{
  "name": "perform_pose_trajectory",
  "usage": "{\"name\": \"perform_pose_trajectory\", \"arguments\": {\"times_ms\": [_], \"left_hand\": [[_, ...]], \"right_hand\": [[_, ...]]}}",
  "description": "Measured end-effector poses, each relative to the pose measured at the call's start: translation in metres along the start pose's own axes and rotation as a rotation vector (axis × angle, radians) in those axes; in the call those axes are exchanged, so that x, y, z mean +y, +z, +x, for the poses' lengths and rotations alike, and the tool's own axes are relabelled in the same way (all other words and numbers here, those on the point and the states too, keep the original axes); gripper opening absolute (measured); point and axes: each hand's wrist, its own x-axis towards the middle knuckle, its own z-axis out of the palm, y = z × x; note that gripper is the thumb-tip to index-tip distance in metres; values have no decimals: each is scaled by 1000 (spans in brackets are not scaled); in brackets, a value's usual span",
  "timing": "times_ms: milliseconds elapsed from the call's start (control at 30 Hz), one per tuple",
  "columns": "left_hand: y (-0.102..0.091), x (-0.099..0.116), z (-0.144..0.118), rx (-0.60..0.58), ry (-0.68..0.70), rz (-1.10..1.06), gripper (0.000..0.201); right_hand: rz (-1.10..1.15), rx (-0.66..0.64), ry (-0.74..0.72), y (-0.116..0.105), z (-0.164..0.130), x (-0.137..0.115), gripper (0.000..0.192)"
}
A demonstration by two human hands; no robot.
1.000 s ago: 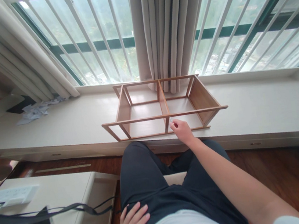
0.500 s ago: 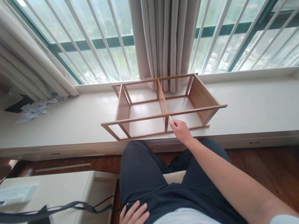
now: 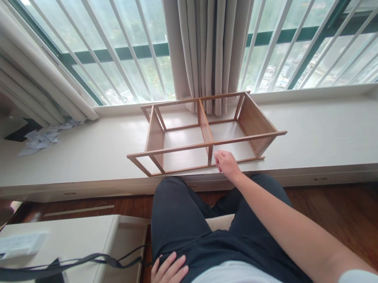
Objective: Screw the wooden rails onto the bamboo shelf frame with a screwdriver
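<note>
Head view: curled right hand [image 3: 226, 162] near two-bay wooden rack [image 3: 258, 121]; sill [image 3: 332, 133] visible through.

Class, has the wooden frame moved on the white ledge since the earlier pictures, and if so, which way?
No. Judged against the white ledge, the wooden frame lies in the same place; only the camera's view has shifted slightly.
</note>
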Motion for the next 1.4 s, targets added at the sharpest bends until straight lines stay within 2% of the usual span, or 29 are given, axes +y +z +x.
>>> {"name": "perform_pose_trajectory", "arguments": {"times_ms": [467, 733, 1400], "left_hand": [[-4, 1, 5, 5, 33, -9, 54], [-1, 0, 3, 7, 30, -4, 54], [-2, 0, 4, -8, 29, 7, 54]], "right_hand": [[413, -63, 133, 8, -5, -8, 31], [708, -147, 254, 9, -9, -11, 29], [1218, -378, 383, 9, -12, -10, 33]]}}
